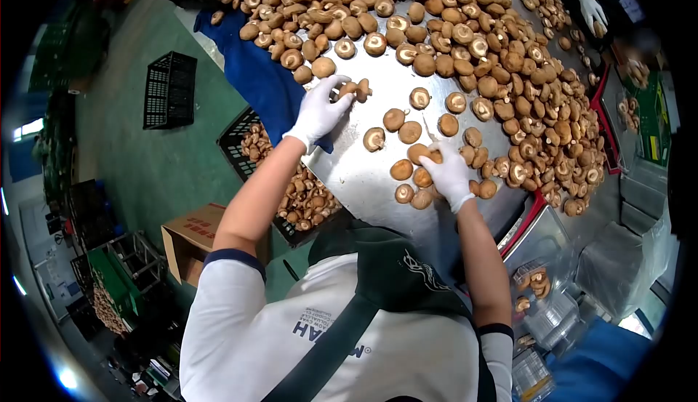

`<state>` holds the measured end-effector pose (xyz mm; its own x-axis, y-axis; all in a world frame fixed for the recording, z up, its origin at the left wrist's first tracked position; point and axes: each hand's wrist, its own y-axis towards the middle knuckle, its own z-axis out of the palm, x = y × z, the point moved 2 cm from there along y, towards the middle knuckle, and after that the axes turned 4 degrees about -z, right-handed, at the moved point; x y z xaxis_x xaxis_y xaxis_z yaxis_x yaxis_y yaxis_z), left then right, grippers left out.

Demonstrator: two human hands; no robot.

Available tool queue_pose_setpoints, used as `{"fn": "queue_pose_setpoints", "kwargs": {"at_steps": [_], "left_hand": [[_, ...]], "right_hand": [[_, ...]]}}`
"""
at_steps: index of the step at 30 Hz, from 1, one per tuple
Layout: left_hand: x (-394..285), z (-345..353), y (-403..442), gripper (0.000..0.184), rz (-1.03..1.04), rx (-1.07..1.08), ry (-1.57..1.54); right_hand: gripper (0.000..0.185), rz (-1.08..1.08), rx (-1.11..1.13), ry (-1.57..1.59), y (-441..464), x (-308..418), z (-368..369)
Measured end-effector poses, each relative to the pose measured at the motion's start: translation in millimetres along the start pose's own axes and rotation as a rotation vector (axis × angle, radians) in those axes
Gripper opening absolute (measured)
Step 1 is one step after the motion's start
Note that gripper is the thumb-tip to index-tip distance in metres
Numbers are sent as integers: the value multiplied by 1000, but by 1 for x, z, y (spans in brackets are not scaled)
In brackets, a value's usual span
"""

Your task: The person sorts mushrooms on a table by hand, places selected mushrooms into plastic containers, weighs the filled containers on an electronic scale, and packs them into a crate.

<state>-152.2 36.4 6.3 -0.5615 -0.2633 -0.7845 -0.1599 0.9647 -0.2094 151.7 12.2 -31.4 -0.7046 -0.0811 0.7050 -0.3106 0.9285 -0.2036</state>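
A green floor (pixel 127 166) is seen at the left, where a black crate (pixel 169 91) is set down near a metal table (pixel 356 177). The far part of the table is covered by a broad heap of mushrooms (pixel 514 62), and a blue cloth (pixel 251 75) is draped over its left edge. Below that edge, a crate of mushrooms (pixel 302 197) is placed beside an open cardboard box (pixel 190 231).

The left hand (pixel 322 111), covered by a white glove, is held near the cloth; its thumb and fingers are partly closed around a brown mushroom (pixel 349 90), and another is seen just beyond the fingertips. By the right hand (pixel 451 173), also gloved, loose mushrooms on the bare metal are reached; one mushroom (pixel 435 156) is partly covered by the bent fingers, and whether it is gripped or only touched cannot be told. Several single mushrooms are spread between the hands. At the upper right, a co-worker's gloved hand (pixel 591 8) is seen beside the table.
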Motion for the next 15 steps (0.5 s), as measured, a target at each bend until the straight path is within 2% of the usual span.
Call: {"fn": "queue_pose_setpoints", "kwargs": {"at_steps": [1,2,4,5,7,10,13,15], "left_hand": [[-12,4,-10,33,-163,105,-381],[-9,14,-15,33,-155,169,-681],[-7,28,-26,37,-255,286,-870],[-20,33,-41,40,-315,367,-1023],[-27,47,-56,40,-351,415,-1147],[-40,68,-78,38,-431,486,-1265],[-39,96,-96,39,-570,683,-1519],[-53,108,-110,48,-597,782,-1530]], "right_hand": [[27,46,-39,132,-4,-5,-5],[27,92,-77,264,-9,-8,-10],[22,180,-124,617,-17,-15,-21],[17,317,-54,782,-24,-18,-28],[22,239,-42,1213,-36,-20,-31],[30,309,-147,1748,-57,-19,-27],[33,166,20,2080,-72,-10,-26],[34,83,97,2168,-80,4,-28]]}}
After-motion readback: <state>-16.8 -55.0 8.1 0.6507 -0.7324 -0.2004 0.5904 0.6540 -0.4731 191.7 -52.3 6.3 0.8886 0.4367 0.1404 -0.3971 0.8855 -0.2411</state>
